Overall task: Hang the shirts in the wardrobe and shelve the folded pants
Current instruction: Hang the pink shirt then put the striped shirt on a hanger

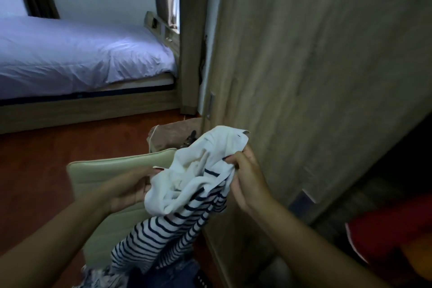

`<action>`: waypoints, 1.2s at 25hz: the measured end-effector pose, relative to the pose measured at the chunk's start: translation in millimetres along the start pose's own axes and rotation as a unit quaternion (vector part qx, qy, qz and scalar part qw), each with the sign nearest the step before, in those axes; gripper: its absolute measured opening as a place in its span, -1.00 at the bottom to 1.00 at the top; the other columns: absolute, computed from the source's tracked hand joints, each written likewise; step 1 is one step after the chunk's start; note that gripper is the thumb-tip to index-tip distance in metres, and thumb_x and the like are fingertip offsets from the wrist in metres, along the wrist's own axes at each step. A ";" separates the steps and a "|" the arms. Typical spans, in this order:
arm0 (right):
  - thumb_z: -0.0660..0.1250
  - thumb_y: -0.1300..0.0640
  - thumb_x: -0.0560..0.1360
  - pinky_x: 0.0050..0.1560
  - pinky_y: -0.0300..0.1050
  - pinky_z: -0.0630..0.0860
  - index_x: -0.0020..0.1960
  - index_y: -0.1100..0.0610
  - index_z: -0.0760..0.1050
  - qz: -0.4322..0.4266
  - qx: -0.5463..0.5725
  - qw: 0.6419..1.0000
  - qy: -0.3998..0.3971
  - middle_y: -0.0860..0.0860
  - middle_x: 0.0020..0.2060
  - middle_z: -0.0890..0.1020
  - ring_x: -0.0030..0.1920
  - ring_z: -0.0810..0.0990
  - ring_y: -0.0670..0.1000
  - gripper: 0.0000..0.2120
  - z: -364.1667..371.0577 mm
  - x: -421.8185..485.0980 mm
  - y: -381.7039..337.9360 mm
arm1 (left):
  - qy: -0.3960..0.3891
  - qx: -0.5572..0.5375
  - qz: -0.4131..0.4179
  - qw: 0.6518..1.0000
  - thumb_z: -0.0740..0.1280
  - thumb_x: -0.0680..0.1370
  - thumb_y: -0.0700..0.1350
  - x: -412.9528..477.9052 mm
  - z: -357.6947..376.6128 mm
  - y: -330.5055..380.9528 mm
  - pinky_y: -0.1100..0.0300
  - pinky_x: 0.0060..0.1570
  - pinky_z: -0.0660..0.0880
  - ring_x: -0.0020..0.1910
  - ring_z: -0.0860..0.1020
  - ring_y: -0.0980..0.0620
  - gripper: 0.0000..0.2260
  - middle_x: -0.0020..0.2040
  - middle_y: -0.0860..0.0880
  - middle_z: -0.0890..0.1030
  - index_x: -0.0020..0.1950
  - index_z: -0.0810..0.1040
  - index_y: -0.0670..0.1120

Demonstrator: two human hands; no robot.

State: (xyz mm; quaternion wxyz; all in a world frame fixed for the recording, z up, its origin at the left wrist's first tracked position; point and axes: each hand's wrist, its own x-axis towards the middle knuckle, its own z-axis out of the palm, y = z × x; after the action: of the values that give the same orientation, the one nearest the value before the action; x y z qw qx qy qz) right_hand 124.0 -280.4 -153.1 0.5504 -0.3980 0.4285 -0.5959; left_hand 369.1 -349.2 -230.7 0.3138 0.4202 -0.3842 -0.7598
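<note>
A white shirt with navy stripes [187, 194] is bunched up between both hands in the lower middle of the view. My left hand [131, 190] grips its left side and my right hand [245, 177] pinches its right edge. The striped lower part hangs down onto a pile of clothes [163, 273] at the bottom edge. The wardrobe's wooden sliding door [315, 65] stands just right of the shirt. Its dark opening [397, 170] lies at the far right, with red fabric [385, 236] inside.
A pale green padded chair [102, 175] stands under my left hand. Behind it a brown paper bag [168, 133] sits on the reddish floor. A bed with a lilac sheet [70, 54] fills the upper left.
</note>
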 end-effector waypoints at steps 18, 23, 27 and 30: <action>0.39 -0.14 0.37 0.02 -0.36 0.39 0.28 -0.05 0.31 -0.061 -0.419 0.868 0.258 -0.12 0.16 0.47 0.16 0.47 -0.18 -0.45 -250.9 -291.3 -80.7 | -0.383 -0.042 0.058 0.921 0.17 0.60 -0.17 -72.8 438.8 -11.0 0.31 -0.54 0.40 -0.57 0.39 0.15 -0.67 -0.54 0.06 0.39 -0.39 0.33 -0.04; 0.32 -0.08 0.45 -0.21 -0.19 0.41 -0.10 0.16 0.52 -0.113 -0.492 0.832 0.231 0.00 -0.22 0.58 -0.20 0.52 -0.16 -0.72 -259.0 -316.9 -75.0 | -0.418 0.016 0.093 0.904 0.23 0.55 -0.17 -72.7 456.5 -14.2 0.30 -0.50 0.35 -0.52 0.33 0.17 -0.73 -0.47 0.07 0.34 -0.33 0.27 -0.02; 0.28 -0.01 0.51 -0.33 -0.17 0.29 -0.34 0.18 0.39 -0.203 -0.453 0.790 0.360 -0.08 -0.43 0.40 -0.35 0.34 -0.19 -0.66 -279.0 -340.0 -112.5 | -0.357 0.114 0.167 0.912 0.21 0.59 -0.19 -57.9 445.6 -14.9 0.29 -0.50 0.33 -0.50 0.33 0.14 -0.73 -0.45 0.02 0.37 -0.31 0.36 -0.07; 0.28 0.13 0.55 -0.38 -0.31 0.25 -0.37 0.05 0.35 -0.262 -0.479 0.746 0.381 -0.13 -0.47 0.37 -0.41 0.32 -0.21 -0.68 -270.2 -350.3 -161.2 | -0.285 0.326 0.281 0.857 0.29 0.57 -0.25 -26.7 433.0 -34.5 0.25 -0.40 0.35 -0.37 0.39 0.04 -0.88 -0.36 -0.11 0.45 -0.16 0.49 -0.09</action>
State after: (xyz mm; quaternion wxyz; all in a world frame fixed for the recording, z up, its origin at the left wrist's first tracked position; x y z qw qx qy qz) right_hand -155.2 92.7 -86.4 -0.0994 -0.4455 0.7106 -0.5355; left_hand -5.2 -171.8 -97.0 0.2360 0.1380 -0.7840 -0.5573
